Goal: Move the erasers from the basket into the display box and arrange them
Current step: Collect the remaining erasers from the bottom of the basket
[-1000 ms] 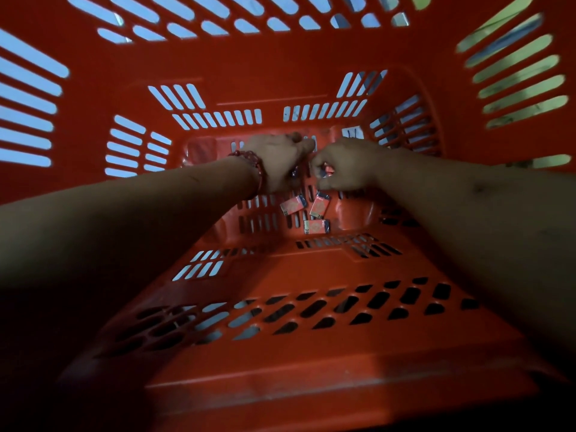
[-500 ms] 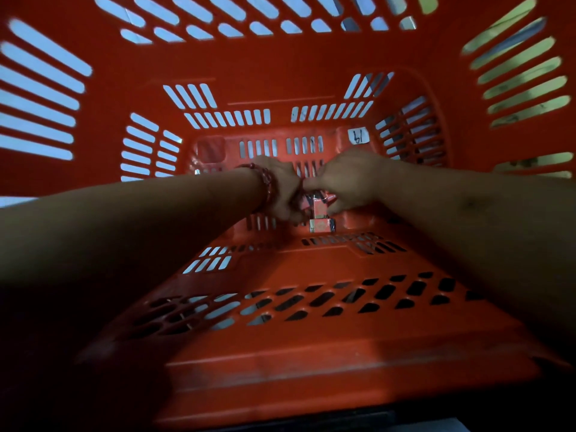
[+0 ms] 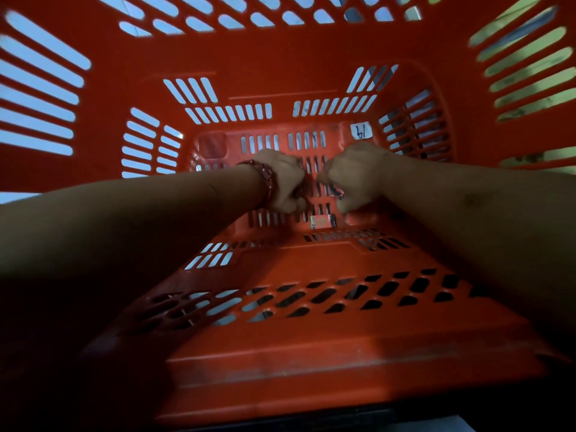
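While both grips are being kept curled at the floor of the basket (image 3: pixel 311 88), the right hand (image 3: pixel 353 177) closed on small erasers and the left hand (image 3: pixel 285 182) on contents that cannot be told, one loose eraser (image 3: pixel 322 221) is lying crosswise just beneath them, nearer the right.

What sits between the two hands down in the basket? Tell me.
Head view: only bare slotted basket floor separates left hand and right hand; one eraser lies nearer the camera.
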Motion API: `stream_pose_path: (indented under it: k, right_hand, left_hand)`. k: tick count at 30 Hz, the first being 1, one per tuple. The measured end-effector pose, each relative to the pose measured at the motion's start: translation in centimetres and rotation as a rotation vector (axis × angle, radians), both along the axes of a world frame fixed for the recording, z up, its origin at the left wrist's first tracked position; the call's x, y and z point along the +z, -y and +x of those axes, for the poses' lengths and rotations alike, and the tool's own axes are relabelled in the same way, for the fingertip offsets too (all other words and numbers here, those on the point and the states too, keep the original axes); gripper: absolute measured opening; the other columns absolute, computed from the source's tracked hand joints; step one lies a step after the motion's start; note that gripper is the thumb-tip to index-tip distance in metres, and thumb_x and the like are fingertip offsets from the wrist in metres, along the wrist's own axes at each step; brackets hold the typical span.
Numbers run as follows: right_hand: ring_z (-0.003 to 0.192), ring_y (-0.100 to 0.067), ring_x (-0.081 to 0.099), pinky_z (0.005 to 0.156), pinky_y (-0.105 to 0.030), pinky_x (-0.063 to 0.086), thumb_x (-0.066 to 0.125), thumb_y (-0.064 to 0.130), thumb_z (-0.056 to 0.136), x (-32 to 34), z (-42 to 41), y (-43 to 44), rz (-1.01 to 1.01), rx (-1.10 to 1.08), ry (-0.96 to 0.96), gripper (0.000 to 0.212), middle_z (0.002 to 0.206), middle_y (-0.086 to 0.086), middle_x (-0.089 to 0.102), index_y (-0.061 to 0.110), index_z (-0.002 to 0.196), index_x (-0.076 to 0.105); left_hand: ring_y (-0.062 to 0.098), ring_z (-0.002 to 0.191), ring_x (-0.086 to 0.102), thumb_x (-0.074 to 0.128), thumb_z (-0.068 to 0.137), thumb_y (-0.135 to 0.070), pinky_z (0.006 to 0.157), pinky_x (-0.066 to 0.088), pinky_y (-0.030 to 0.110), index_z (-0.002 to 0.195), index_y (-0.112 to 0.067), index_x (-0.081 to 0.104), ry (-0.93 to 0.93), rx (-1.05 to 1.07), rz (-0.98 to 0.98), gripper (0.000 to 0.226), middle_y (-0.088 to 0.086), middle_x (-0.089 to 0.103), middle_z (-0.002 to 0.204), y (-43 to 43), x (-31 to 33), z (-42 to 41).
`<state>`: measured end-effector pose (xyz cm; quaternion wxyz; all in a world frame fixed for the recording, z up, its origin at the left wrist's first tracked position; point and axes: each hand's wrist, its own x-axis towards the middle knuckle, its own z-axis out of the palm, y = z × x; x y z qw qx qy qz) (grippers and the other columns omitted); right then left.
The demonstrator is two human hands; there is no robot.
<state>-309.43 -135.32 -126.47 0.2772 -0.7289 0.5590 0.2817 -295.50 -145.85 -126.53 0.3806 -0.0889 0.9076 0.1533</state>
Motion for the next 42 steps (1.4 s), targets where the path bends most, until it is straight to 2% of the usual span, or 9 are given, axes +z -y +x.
stream_pose_path:
  k: [3, 7, 12, 16, 20, 25, 30, 39, 42]
  right_hand:
    - [0.09, -0.021, 0.059, 0.076, -0.034, 0.048, 0.069, 0.048, 0.08, 0.6, 0.0, 0.3, 0.026, -0.085, 0.085, 0.049, 0.097, 0.004, 0.062, 0.029, 0.122, 0.054]
    - [0.078, -0.015, 0.054, 0.067, -0.029, 0.041, 0.07, 0.036, 0.08, 0.6, 1.5, 0.5, 0.119, -0.099, 0.191, 0.019, 0.074, 0.015, 0.049, 0.029, 0.093, 0.057]
    - [0.093, -0.018, 0.063, 0.073, -0.029, 0.046, 0.068, 0.035, 0.083, 0.7, 2.8, 0.6, 0.165, -0.115, 0.17, 0.018, 0.09, 0.01, 0.063, 0.031, 0.1, 0.069]
    - [0.105, -0.022, 0.063, 0.075, -0.03, 0.041, 0.067, 0.057, 0.086, 0.3, 3.8, 0.5, 0.097, -0.079, 0.148, 0.047, 0.11, 0.002, 0.069, 0.025, 0.121, 0.066]
    - [0.098, -0.016, 0.058, 0.074, -0.027, 0.037, 0.077, 0.048, 0.08, 0.3, 3.0, 0.3, 0.192, -0.197, 0.202, 0.039, 0.087, 0.016, 0.057, 0.029, 0.113, 0.068]
    - [0.091, -0.015, 0.056, 0.073, -0.024, 0.039, 0.083, 0.036, 0.076, 0.0, 3.4, 0.8, 0.276, -0.301, 0.248, 0.04, 0.079, 0.013, 0.054, 0.025, 0.112, 0.07]
    - [0.11, -0.023, 0.062, 0.088, -0.031, 0.052, 0.072, 0.042, 0.083, -0.4, 3.9, 0.6, 0.278, -0.199, 0.206, 0.046, 0.121, -0.002, 0.069, 0.021, 0.124, 0.069]
    - [0.101, -0.021, 0.062, 0.082, -0.029, 0.049, 0.07, 0.041, 0.087, 1.5, 1.0, 3.0, 0.186, -0.563, 0.233, 0.034, 0.112, -0.002, 0.069, 0.019, 0.112, 0.073]
    - [0.105, -0.025, 0.062, 0.084, -0.029, 0.047, 0.07, 0.04, 0.087, 3.1, -0.7, 3.6, 0.12, -0.619, 0.181, 0.037, 0.116, -0.006, 0.07, 0.016, 0.115, 0.072]
  left_hand:
    - [0.022, 0.076, 0.056, 0.057, 0.085, -0.068, 0.069, 0.048, 0.028, 0.067, -0.022, 0.055, -0.083, -0.04, 0.006, 0.049, -0.005, 0.046, 0.066, 0.7, -0.2, 0.6]
    - [0.017, 0.08, 0.065, 0.075, 0.077, -0.056, 0.075, 0.054, 0.027, 0.091, -0.021, 0.079, -0.025, 0.181, 0.149, 0.038, -0.005, 0.067, 0.077, 2.4, -0.6, 0.8]
    - [0.017, 0.07, 0.063, 0.082, 0.074, -0.046, 0.073, 0.054, 0.03, 0.072, -0.017, 0.075, 0.004, 0.443, 0.225, 0.03, -0.002, 0.066, 0.067, 3.3, -1.2, 0.1]
    - [0.018, 0.067, 0.061, 0.083, 0.073, -0.044, 0.066, 0.049, 0.028, 0.071, -0.018, 0.071, -0.021, 0.432, 0.207, 0.029, -0.002, 0.062, 0.064, 3.1, -1.5, -0.1]
    - [0.018, 0.076, 0.066, 0.085, 0.076, -0.029, 0.075, 0.051, 0.028, 0.077, -0.023, 0.067, -0.053, 0.409, 0.331, 0.018, -0.001, 0.07, 0.079, 3.1, -1.3, 0.2]
    - [0.015, 0.064, 0.061, 0.065, 0.089, -0.014, 0.07, 0.05, 0.027, 0.092, -0.02, 0.066, -0.152, 0.532, 0.404, 0.007, -0.008, 0.064, 0.068, 2.9, -1.7, 0.5]
    - [0.012, 0.055, 0.057, 0.058, 0.091, -0.01, 0.054, 0.044, 0.02, 0.085, -0.019, 0.063, -0.173, 0.554, 0.45, 0.013, -0.007, 0.06, 0.064, 2.5, -1.7, 0.6]
    - [0.017, 0.084, 0.066, 0.061, 0.097, -0.032, 0.077, 0.047, 0.025, 0.104, -0.022, 0.07, -0.213, 0.568, 0.392, 0.016, -0.004, 0.07, 0.088, 3.0, -1.4, 0.3]
    - [0.02, 0.068, 0.064, 0.057, 0.098, -0.031, 0.06, 0.044, 0.02, 0.098, -0.019, 0.066, -0.213, 0.551, 0.295, 0.014, -0.004, 0.064, 0.074, 3.9, 0.6, -0.3]
